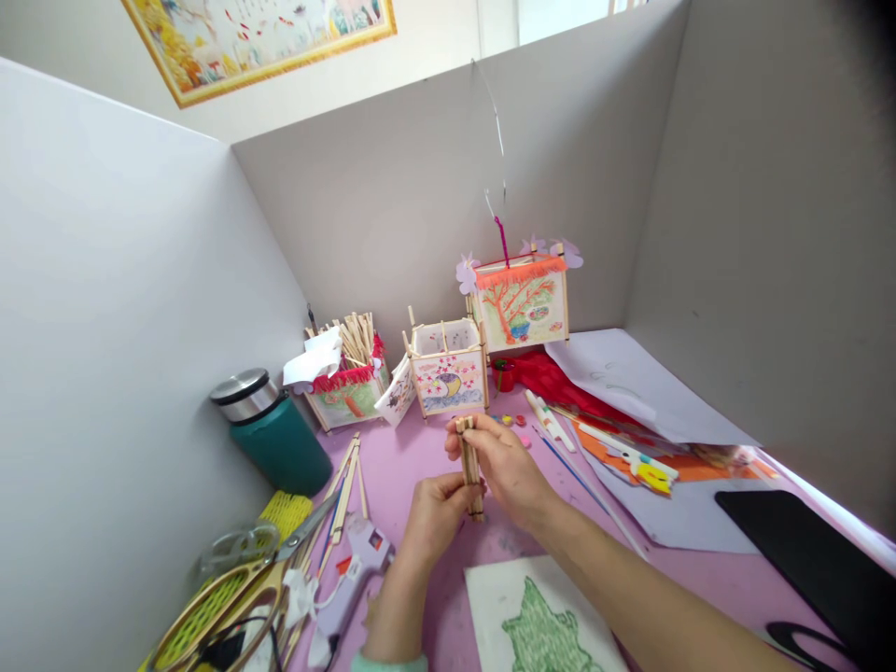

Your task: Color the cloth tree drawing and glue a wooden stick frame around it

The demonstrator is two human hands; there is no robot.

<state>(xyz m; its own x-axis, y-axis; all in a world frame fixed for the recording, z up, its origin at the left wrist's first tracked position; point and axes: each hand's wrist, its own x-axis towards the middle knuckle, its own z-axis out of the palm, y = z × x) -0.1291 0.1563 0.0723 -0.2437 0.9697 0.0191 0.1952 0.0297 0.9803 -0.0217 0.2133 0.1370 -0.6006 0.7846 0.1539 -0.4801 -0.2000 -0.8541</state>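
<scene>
Between my two hands stands a small bundle of wooden sticks (470, 459), nearly upright, with dark bands near its ends. My left hand (438, 518) pinches it low down. Higher up, the fingers of my right hand (505, 467) are closed around the top of the same bundle. Below my hands lies a white sheet with a green crayon drawing (539, 625). Just behind them is a box-shaped paper lantern (452, 378) with a stick frame and a drawn front panel.
A teal bottle (276, 439), a glue gun (354, 583), scissors (301, 532) and loose sticks (346, 490) are at left. A stick-filled box (346, 397) stands behind. Another lantern (525, 303) hangs from a wire. Paper, markers (550, 420) and a black tablet-like slab (805, 560) lie right. Grey partitions surround the table.
</scene>
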